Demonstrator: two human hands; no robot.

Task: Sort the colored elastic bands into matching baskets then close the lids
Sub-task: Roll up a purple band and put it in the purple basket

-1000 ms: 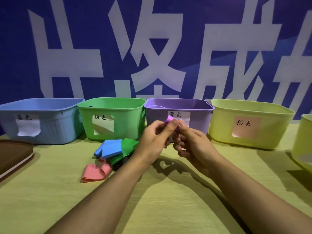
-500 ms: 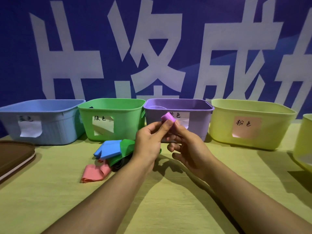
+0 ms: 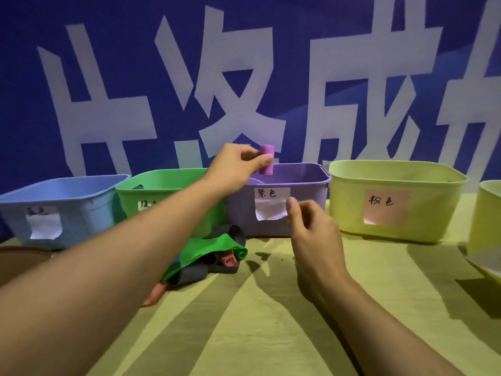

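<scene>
My left hand (image 3: 238,161) pinches a rolled purple band (image 3: 266,159) and holds it over the open purple basket (image 3: 303,202), just above its rim. My right hand (image 3: 311,229) hangs in front of that basket with loosely curled fingers and holds nothing. A pile of bands lies on the table under my left forearm: a green band (image 3: 208,248), a grey band (image 3: 233,234) and a pink band (image 3: 230,260). The blue basket (image 3: 78,213), green basket (image 3: 162,185) and yellow-green basket with a pink label (image 3: 423,204) stand in the same row.
Another yellow-green basket (image 3: 488,226) is cut off at the right edge. A brown lid (image 3: 19,259) lies at the far left on the yellow table (image 3: 271,321). A blue banner with white characters rises behind the baskets.
My left hand has taken the purple band alone and lifted it up and forward over the purple basket. My right hand has let go and stays lower in front of the basket.
</scene>
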